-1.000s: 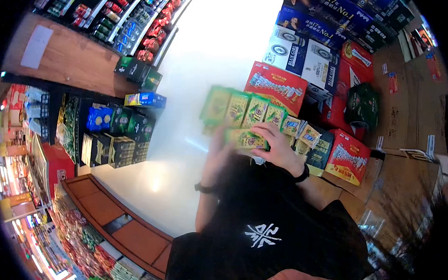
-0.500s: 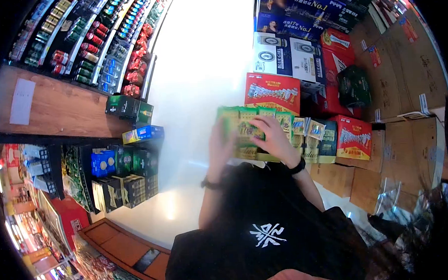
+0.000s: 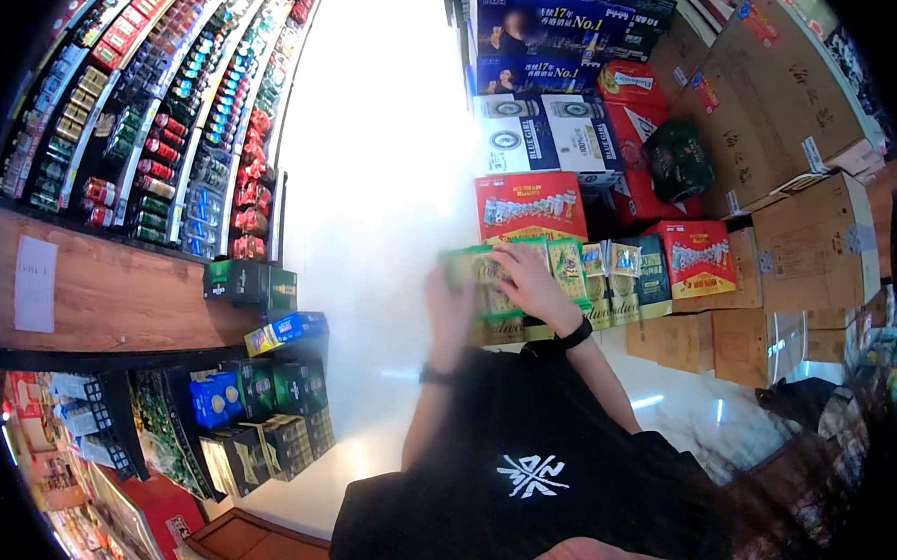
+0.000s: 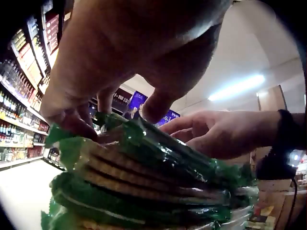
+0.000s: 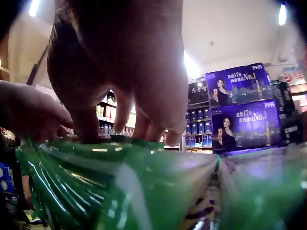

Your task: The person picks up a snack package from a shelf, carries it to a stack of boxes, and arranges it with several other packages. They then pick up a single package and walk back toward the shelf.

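Looking down over a long, shiny white floor (image 3: pixel 376 223) in a shop. After that, tall shelves (image 3: pixel 162 142) full of cans and bottles on one side, and big brown boxes (image 3: pixel 811 94) on the other. Next in size, blue boxes (image 3: pixel 555 73) in a high stack, with white boxes (image 3: pixel 507 137) just in front. Then a red box (image 3: pixel 530 208), right beside the green packets (image 4: pixel 158 172).

Lying close together under both hands, those packets, with shiny see-through wrap. Showing thin tan layers inside, maybe biscuits. Likely light to lift, but slippery on the outside. Probably stiff in the middle, soft and crinkly at the ends, and easy to crack inside. Best to hold gently by the two firm sides, with a thumb on one and fingers on the other. Better not to tug at the thin ends, for fear of a tear, or to squeeze hard.

Smaller again, the left hand (image 3: pixel 450 305), blurry from above. In the left wrist view, bending fingers down over one end of a top packet. Cannot tell if pinching it or only touching. As for the right hand (image 3: pixel 531 284), resting spread fingers across the packet tops, near the left one. Last and smallest, a black band (image 3: pixel 574 335) on the right wrist.
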### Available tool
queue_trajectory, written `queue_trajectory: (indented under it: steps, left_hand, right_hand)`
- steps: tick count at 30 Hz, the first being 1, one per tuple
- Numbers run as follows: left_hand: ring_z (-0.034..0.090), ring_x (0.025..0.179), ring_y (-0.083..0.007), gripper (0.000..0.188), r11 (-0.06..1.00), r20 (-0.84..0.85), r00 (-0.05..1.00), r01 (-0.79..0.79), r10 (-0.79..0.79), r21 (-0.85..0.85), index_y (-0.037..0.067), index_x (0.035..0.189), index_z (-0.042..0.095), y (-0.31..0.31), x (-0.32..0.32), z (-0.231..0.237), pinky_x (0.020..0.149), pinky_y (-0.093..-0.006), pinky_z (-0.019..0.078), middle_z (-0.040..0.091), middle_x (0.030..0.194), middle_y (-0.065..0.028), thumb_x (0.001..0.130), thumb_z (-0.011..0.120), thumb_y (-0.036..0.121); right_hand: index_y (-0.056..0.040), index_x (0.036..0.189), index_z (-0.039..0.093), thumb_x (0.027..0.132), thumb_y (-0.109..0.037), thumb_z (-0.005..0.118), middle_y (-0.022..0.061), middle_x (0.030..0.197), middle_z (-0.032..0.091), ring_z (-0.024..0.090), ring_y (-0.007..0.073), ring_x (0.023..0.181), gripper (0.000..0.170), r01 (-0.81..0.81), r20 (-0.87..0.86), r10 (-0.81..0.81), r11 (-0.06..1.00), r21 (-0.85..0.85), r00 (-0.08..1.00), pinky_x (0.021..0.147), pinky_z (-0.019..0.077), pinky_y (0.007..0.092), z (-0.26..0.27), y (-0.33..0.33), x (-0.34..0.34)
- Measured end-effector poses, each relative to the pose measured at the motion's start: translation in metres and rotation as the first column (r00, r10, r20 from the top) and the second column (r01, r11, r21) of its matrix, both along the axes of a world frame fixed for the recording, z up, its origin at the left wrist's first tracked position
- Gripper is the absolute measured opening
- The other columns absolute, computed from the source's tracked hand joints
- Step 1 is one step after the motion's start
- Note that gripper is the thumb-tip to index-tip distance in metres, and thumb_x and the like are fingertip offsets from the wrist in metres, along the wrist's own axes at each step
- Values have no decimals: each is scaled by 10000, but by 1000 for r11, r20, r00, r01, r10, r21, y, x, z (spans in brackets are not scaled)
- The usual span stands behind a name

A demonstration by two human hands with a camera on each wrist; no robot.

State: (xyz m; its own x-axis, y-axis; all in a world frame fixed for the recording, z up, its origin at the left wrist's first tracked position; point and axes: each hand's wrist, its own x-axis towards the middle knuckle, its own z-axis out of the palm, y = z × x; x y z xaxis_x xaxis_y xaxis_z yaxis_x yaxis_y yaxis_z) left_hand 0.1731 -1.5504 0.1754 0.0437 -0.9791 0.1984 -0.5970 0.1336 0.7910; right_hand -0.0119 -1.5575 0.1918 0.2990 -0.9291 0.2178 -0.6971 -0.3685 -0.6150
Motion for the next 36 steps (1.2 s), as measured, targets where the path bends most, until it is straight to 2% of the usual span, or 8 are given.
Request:
queue_trajectory:
  steps: [12, 17, 23, 27, 28, 33, 35, 36]
  left_hand:
    - [525, 1176, -300, 334, 985, -60, 989, -144, 139, -96, 29, 1176, 579, 17, 0, 7, 923, -390, 457, 535, 1270, -174, 861, 665, 98]
    - [516, 957, -225, 312, 957, -82, 961, -272, 264, -100, 21, 1157, 566, 42, -6, 2, 833, -356, 452, 522, 1088, -127, 887, 668, 140]
    - [419, 815, -145, 297, 885, -103, 884, -462, 455, -58, 14, 1154, 547, 83, -32, -11, 734, -285, 409, 439, 905, -39, 918, 657, 158]
    - [387, 770, -89, 252, 815, -294, 780, -580, 553, -4, 25, 1157, 534, 117, -52, -24, 679, -232, 366, 403, 861, 16, 945, 621, 129]
    - [385, 762, -75, 235, 789, -339, 737, -614, 586, 27, 27, 1156, 531, 128, -57, -29, 670, -220, 357, 397, 854, 28, 954, 608, 120]
    - [428, 741, -48, 149, 755, -318, 696, -646, 643, 114, 12, 1093, 564, 199, -88, -42, 639, -203, 371, 476, 828, 35, 981, 556, 110]
    - [450, 752, -47, 152, 764, -461, 610, -547, 644, 343, 9, 1076, 582, 221, -105, -20, 657, -201, 388, 500, 838, 26, 976, 568, 123]
    - [458, 718, -47, 170, 786, -420, 665, -537, 618, 306, 12, 1088, 586, 235, -107, -34, 617, -202, 399, 508, 821, 25, 974, 575, 137]
  right_hand:
    - [-71, 1189, 598, 826, -134, 705, 159, 1284, 510, 462, 372, 1226, 383, 41, 123, -32, 996, -76, 992, 1040, 381, 450, 26, 22, -10]
    - [-59, 1103, 619, 815, -76, 702, 131, 1160, 579, 514, 337, 1170, 300, 1, 252, 24, 995, -97, 967, 1027, 393, 452, 28, 58, -23]
    - [-59, 1028, 647, 807, -36, 686, 101, 1059, 630, 580, 302, 1066, 226, -231, 337, 205, 972, 39, 919, 1036, 384, 481, 32, 101, -51]
    - [-50, 968, 678, 817, -46, 681, 109, 944, 660, 617, 309, 950, 151, -332, 385, 317, 943, -28, 867, 892, 478, 426, 1, 117, -60]
    - [-51, 948, 681, 814, -40, 681, 117, 925, 654, 614, 307, 910, 135, -387, 407, 325, 919, 78, 854, 805, 491, 405, -3, 123, -62]
    - [-37, 981, 666, 813, -57, 653, 125, 900, 644, 593, 332, 850, 170, -608, 413, 538, 793, 51, 735, 767, 478, 419, -27, 154, -68]
    - [-28, 991, 658, 810, -66, 638, 130, 902, 643, 589, 340, 849, 186, -686, 392, 618, 726, 47, 682, 769, 475, 425, -38, 168, -68]
    - [-24, 996, 655, 806, -68, 632, 135, 908, 643, 589, 344, 854, 197, -714, 382, 647, 698, 50, 660, 776, 475, 430, -41, 176, -68]
